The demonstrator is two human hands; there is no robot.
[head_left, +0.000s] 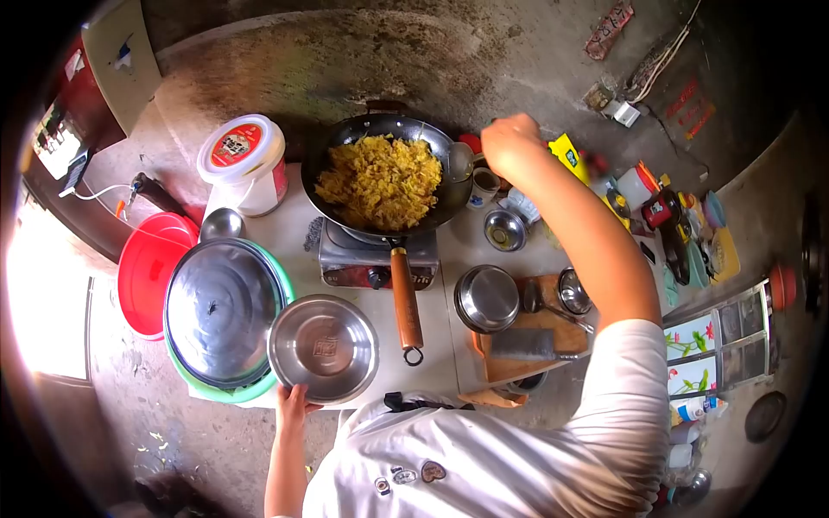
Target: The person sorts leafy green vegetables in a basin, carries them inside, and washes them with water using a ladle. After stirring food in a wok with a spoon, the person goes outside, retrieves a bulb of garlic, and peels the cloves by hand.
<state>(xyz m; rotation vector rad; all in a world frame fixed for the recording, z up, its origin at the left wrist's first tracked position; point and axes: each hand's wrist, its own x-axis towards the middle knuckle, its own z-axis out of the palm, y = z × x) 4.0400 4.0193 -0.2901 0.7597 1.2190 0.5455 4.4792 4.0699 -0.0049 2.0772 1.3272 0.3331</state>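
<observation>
My left hand (294,405) grips the near rim of a stainless steel bowl (285,345), whose bare bottom shows. The bowl is at the front edge of the table, left of the wok handle (405,302). My right hand (511,147) is closed around the handle of a metal spatula (459,162). Its head is at the right inner side of the black wok (332,203). Yellow fried rice-like food (380,183) lies in the wok, which sits on a portable stove (378,268).
Left stand a white lidded tub (244,164), a red basin (142,274) and a lidded green basin (285,274). Right are a steel pot (486,299), a cleaver (522,344) on a cutting board (540,321), a small bowl (504,230) and a cup (484,186).
</observation>
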